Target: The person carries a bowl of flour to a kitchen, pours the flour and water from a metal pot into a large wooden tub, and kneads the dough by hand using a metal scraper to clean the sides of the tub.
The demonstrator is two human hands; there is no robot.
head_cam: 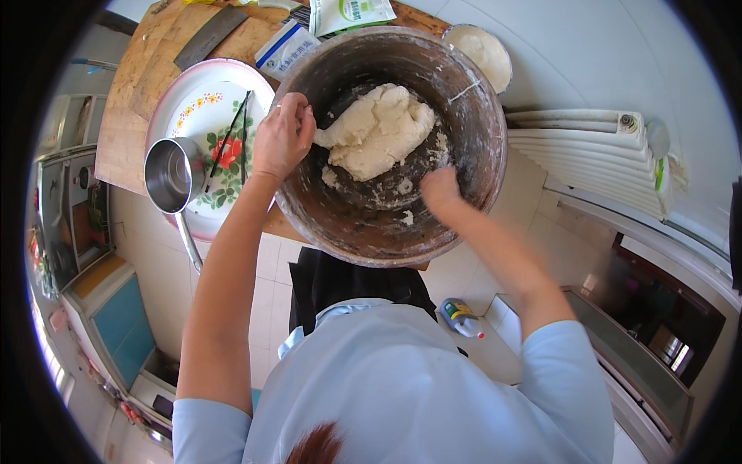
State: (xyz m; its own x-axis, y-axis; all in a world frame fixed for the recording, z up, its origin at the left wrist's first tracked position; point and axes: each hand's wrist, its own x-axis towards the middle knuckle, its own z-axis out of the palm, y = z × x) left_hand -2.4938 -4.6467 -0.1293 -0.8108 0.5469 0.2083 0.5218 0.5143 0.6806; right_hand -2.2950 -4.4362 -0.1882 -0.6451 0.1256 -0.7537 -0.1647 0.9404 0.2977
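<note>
A wide, dark brown basin (475,133), smeared with flour, stands in front of me at the table's edge. In it lies a rough lump of pale dough (382,127) with dry crumbs and loose flour around it. My left hand (285,134) is at the basin's left rim, fingers curled, beside a narrow end of the dough; whether it grips the rim or the dough is unclear. Low in the right side of the basin, my right hand (442,188) is blurred, with its fingers curled and mostly hidden. It is apart from the main lump.
Left of the basin, a floral enamel tray (174,113) holds black chopsticks (229,142) and a metal saucepan (174,174). Behind are a cleaver blade (211,37), a salt packet (287,49) and a green-white bag (351,14). A bowl of flour (481,55) sits back right, near a radiator (585,145).
</note>
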